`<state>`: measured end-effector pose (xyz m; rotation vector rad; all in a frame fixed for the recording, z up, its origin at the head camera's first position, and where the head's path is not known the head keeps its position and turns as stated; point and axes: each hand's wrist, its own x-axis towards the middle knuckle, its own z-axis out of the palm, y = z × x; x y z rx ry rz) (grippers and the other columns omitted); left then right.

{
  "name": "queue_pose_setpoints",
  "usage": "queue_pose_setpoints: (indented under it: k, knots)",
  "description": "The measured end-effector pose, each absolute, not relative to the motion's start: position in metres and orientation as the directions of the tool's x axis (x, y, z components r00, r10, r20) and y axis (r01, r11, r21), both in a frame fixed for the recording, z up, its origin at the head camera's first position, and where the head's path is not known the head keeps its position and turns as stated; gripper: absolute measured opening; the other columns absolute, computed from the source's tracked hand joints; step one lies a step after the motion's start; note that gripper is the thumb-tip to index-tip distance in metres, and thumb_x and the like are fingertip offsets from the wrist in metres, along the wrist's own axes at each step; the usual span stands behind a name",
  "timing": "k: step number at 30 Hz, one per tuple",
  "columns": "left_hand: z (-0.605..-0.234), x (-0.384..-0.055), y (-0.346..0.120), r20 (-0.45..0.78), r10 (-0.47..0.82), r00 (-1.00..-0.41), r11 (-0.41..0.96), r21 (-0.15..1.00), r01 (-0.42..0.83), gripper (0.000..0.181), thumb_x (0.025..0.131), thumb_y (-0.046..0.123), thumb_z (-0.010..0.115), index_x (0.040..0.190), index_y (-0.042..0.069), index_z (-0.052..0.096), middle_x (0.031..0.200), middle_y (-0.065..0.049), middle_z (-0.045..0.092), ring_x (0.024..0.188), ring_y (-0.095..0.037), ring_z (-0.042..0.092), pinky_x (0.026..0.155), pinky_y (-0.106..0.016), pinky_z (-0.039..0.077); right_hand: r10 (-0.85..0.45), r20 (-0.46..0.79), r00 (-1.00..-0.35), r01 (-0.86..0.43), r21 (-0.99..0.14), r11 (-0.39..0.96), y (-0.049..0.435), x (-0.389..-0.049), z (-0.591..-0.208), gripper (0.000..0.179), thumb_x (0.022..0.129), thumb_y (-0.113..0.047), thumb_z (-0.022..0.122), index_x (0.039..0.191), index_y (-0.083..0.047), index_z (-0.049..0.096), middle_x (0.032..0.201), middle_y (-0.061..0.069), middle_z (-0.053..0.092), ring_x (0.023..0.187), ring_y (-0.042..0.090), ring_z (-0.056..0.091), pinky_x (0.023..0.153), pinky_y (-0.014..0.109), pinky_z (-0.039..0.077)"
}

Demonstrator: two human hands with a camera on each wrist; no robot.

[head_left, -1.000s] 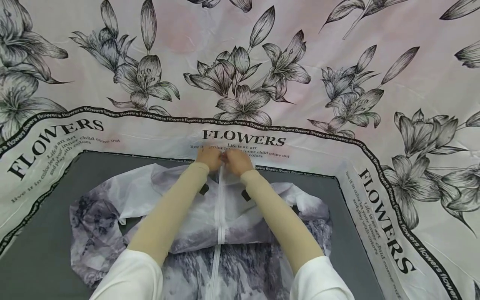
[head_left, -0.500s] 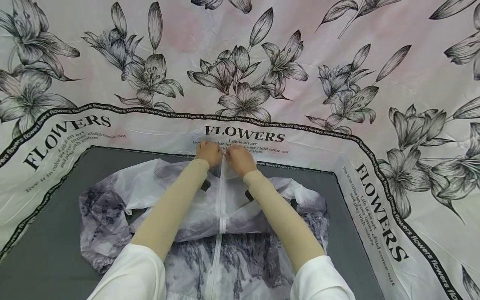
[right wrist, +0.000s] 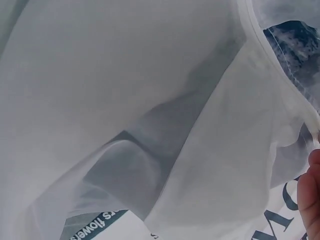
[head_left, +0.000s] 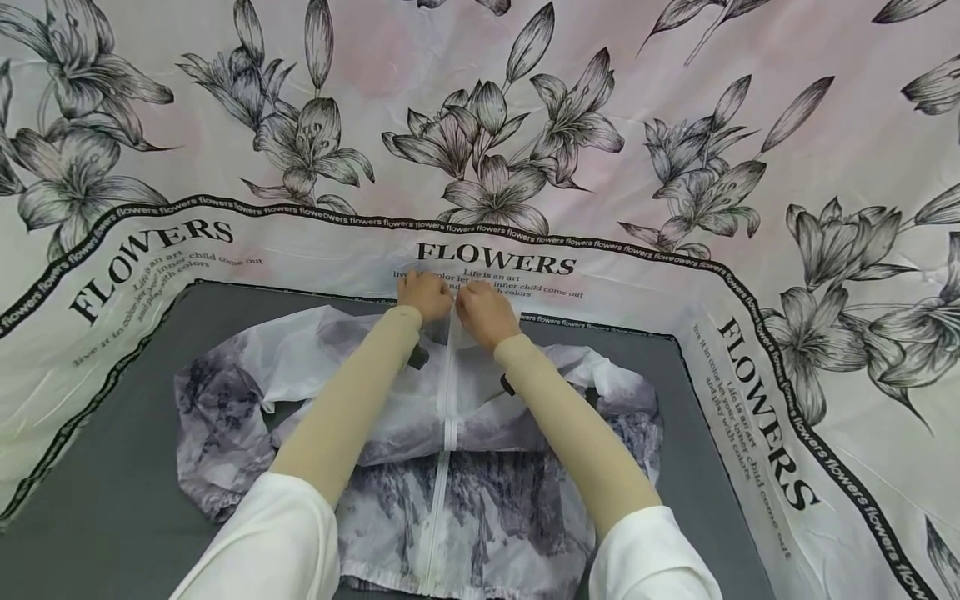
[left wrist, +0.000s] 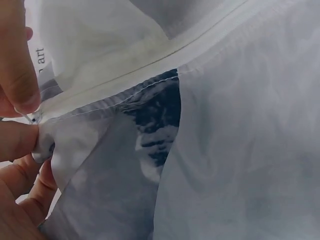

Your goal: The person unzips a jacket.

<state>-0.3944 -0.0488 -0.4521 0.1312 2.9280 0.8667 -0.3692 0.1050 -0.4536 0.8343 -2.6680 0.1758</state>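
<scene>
A thin zip-up jacket (head_left: 405,425), white at the top and patterned purple-grey below, lies front up with its white zip (head_left: 452,367) running down the middle. At its collar end my left hand (head_left: 424,297) pinches the fabric beside the zip top. Close by on the right, my right hand (head_left: 486,312) holds the same end with curled fingers. In the left wrist view, fingertips (left wrist: 22,92) meet at the upper end of the zip (left wrist: 140,72). Only a few right-hand fingers (right wrist: 311,185) show at the edge of the right wrist view, against the collar fabric (right wrist: 225,150).
The jacket rests on a dark grey surface (head_left: 97,475). Around it runs a white cloth border (head_left: 337,254) printed with "FLOWERS", and beyond that stretches pale pink cloth with lily drawings (head_left: 495,125). The jacket's sleeves (head_left: 225,425) lie bent at the sides.
The jacket and both hands sit slightly higher in the head view, and the jacket's lower hem has come into sight. Both hands stay at the collar, with small finger shifts.
</scene>
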Motion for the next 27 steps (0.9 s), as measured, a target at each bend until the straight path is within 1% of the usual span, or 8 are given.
queue_pose_setpoints:
  k: [5, 8, 11, 15, 18, 23, 27]
  knots:
    - [-0.431, -0.407, -0.050, -0.032, 0.088, -0.996, 0.850, 0.523, 0.058, 0.028, 0.090, 0.020, 0.052, 0.062, 0.015, 0.054, 0.098, -0.008, 0.064, 0.119, -0.032, 0.046, 0.116, -0.055, 0.023, -0.536, 0.399, -0.744, -0.587, -0.007, 0.810, 0.103, -0.378, -0.434, 0.012, 0.098, -0.010, 0.061, 0.092, -0.007, 0.071, 0.092, 0.005, 0.071, 0.093, 0.022, 0.066, 0.079, 0.033, 0.057]
    - [-0.430, -0.407, -0.050, -0.012, 0.067, -0.998, 0.863, 0.502, 0.052, 0.030, 0.092, 0.022, 0.053, 0.063, 0.014, 0.055, 0.101, -0.008, 0.066, 0.120, -0.033, 0.048, 0.116, -0.055, 0.025, -0.543, 0.428, -0.722, -0.602, -0.003, 0.798, 0.102, -0.376, -0.434, 0.011, 0.097, -0.009, 0.062, 0.090, -0.006, 0.070, 0.091, 0.006, 0.071, 0.092, 0.023, 0.066, 0.080, 0.034, 0.056]
    - [-0.445, -0.397, -0.048, -0.029, 0.060, -0.998, 0.867, 0.497, 0.038, 0.033, 0.094, 0.024, 0.054, 0.063, 0.014, 0.055, 0.101, -0.009, 0.067, 0.119, -0.034, 0.048, 0.115, -0.056, 0.026, -0.555, 0.416, -0.720, -0.614, -0.010, 0.789, 0.104, -0.364, -0.448, 0.010, 0.096, -0.009, 0.064, 0.089, -0.006, 0.070, 0.089, 0.006, 0.069, 0.089, 0.024, 0.066, 0.078, 0.035, 0.056]
    - [-0.472, -0.382, -0.043, -0.091, 0.082, -0.992, 0.865, 0.502, 0.025, 0.037, 0.096, 0.024, 0.052, 0.060, 0.014, 0.055, 0.098, -0.007, 0.066, 0.121, -0.034, 0.048, 0.115, -0.058, 0.027, -0.564, 0.353, -0.746, -0.612, -0.031, 0.790, 0.110, -0.345, -0.470, 0.011, 0.096, -0.010, 0.064, 0.088, -0.006, 0.070, 0.087, 0.005, 0.067, 0.087, 0.023, 0.065, 0.075, 0.034, 0.056]
    - [-0.480, -0.378, -0.042, -0.087, 0.091, -0.992, 0.869, 0.493, 0.037, 0.038, 0.097, 0.024, 0.051, 0.061, 0.014, 0.057, 0.099, -0.008, 0.067, 0.121, -0.035, 0.048, 0.115, -0.058, 0.028, -0.560, 0.356, -0.748, -0.607, -0.027, 0.794, 0.111, -0.339, -0.477, 0.011, 0.096, -0.011, 0.064, 0.088, -0.008, 0.070, 0.086, 0.004, 0.068, 0.085, 0.021, 0.066, 0.074, 0.032, 0.057]
    - [-0.468, -0.381, -0.042, -0.018, 0.078, -0.997, 0.874, 0.482, 0.060, 0.032, 0.096, 0.024, 0.052, 0.069, 0.012, 0.064, 0.106, -0.010, 0.067, 0.120, -0.036, 0.048, 0.112, -0.057, 0.030, -0.551, 0.411, -0.726, -0.604, -0.001, 0.797, 0.110, -0.344, -0.469, 0.009, 0.095, -0.010, 0.066, 0.087, -0.009, 0.070, 0.085, 0.003, 0.068, 0.082, 0.020, 0.065, 0.073, 0.031, 0.056]
    - [-0.453, -0.387, -0.043, -0.011, 0.068, -0.998, 0.877, 0.477, 0.055, 0.030, 0.094, 0.021, 0.053, 0.068, 0.011, 0.065, 0.105, -0.010, 0.067, 0.120, -0.035, 0.047, 0.112, -0.056, 0.029, -0.553, 0.399, -0.731, -0.603, -0.001, 0.797, 0.109, -0.348, -0.456, 0.009, 0.095, -0.009, 0.065, 0.090, -0.008, 0.071, 0.086, 0.004, 0.067, 0.082, 0.020, 0.065, 0.072, 0.031, 0.056]
